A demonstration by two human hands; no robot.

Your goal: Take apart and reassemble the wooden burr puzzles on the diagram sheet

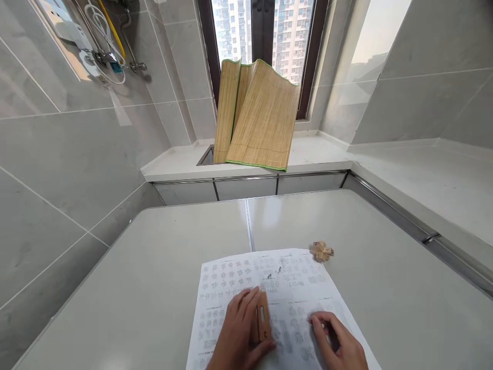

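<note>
My left hand (243,330) is closed around a flat wooden piece (263,316) with a long slot cut in it and a small dark mark near its lower end. The fingers hide its left side. Below both hands lies a white printed sheet (215,318) with rows of small diagrams and text, too fine to read. On the right half of the sheet, my right hand (337,339) rests with thumb and forefinger pinched together; whatever they hold is too small to make out. A small knobbly wooden puzzle (322,251) sits at the sheet's upper right corner.
The sheet lies on a pale table (127,288) with a seam along its middle. Behind it, a folded bamboo mat (265,121) leans on the white ledge (316,149) before the window. Grey tiled walls (73,169) flank the table, with hoses and pipes (108,46) at upper left.
</note>
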